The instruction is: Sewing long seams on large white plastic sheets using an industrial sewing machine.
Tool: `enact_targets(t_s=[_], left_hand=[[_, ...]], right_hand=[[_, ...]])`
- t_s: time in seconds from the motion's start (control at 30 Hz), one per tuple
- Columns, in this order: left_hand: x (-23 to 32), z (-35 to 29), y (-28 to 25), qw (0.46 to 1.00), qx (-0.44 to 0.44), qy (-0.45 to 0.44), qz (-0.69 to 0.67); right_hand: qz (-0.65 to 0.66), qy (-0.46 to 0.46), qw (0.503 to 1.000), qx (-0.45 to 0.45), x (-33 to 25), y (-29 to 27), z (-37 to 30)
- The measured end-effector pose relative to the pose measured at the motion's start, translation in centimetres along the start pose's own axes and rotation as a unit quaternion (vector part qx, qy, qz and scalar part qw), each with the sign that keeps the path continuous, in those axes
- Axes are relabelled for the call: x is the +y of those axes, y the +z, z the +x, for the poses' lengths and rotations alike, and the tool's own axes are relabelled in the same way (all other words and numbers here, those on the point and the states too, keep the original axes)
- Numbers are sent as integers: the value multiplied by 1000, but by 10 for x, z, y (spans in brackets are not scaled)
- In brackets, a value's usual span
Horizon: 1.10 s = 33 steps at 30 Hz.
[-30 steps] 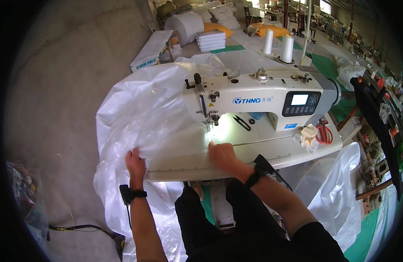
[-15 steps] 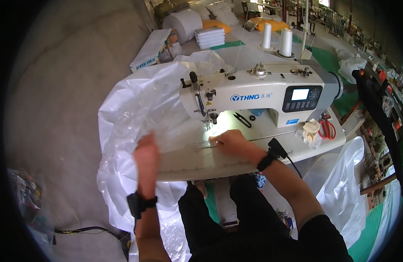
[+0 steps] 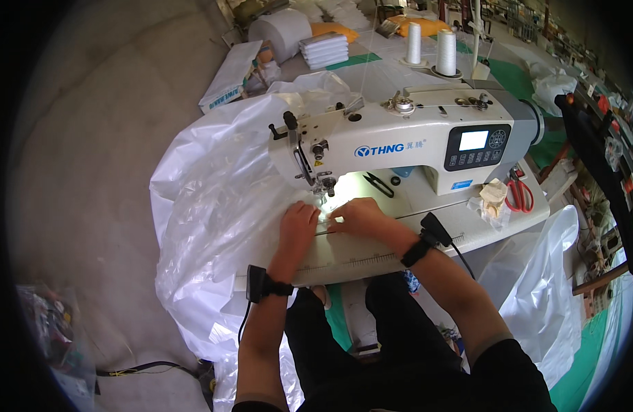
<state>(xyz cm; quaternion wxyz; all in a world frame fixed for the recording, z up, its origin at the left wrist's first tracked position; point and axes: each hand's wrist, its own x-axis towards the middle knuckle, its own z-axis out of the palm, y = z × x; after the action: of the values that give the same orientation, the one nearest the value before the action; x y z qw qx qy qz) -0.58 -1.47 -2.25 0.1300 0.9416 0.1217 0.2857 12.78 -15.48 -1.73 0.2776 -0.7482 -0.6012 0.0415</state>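
Observation:
A white sewing machine (image 3: 392, 137) stands on its pale table, its lamp lighting the needle area. Just in front of the presser foot (image 3: 322, 196), my left hand (image 3: 301, 223) has its fingers bent together on the edge of a clear plastic sheet (image 3: 213, 226). The sheet spreads over the table's left side and hangs down in folds. Close beside it, my right hand (image 3: 363, 217) is pinched, thumb and fingertips at the lit spot; what lies between them is too small to make out. Black thread snips (image 3: 379, 185) lie under the machine arm.
Red-handled scissors (image 3: 519, 196) and a beige lump (image 3: 493, 196) lie at the table's right end. Thread cones (image 3: 446, 53) stand behind the machine. More plastic sheeting (image 3: 536, 295) hangs at the right. Stacked white packs (image 3: 323, 51) and a large roll (image 3: 281, 34) are on the floor behind.
My left hand has swung right and up from the table's left side to the needle area, beside my right hand. My right hand has stayed nearly in place. The view has shifted slightly.

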Motion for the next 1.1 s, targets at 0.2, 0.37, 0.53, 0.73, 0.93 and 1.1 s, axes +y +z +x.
enact_targets(t_s=[0.2, 0.37, 0.53, 0.73, 0.93, 1.1], left_hand=[[-13, 17, 15, 997, -31, -72, -27], [-12, 7, 5, 991, -38, 22, -128], [-20, -4, 13, 990, -9, -24, -136], [-20, 11, 8, 987, -56, -80, -126], [-41, 24, 16, 966, -128, -193, -116], [-31, 41, 9, 965, -161, -187, -88]], right_hand=[[-7, 77, 993, 88, 3, 36, 24], [46, 96, 989, 103, 7, 33, 21], [99, 123, 985, 62, -2, 17, 18], [34, 109, 993, 35, 3, 27, 26], [-19, 202, 979, -13, -8, 20, 43], [5, 219, 976, 10, -4, 17, 38]])
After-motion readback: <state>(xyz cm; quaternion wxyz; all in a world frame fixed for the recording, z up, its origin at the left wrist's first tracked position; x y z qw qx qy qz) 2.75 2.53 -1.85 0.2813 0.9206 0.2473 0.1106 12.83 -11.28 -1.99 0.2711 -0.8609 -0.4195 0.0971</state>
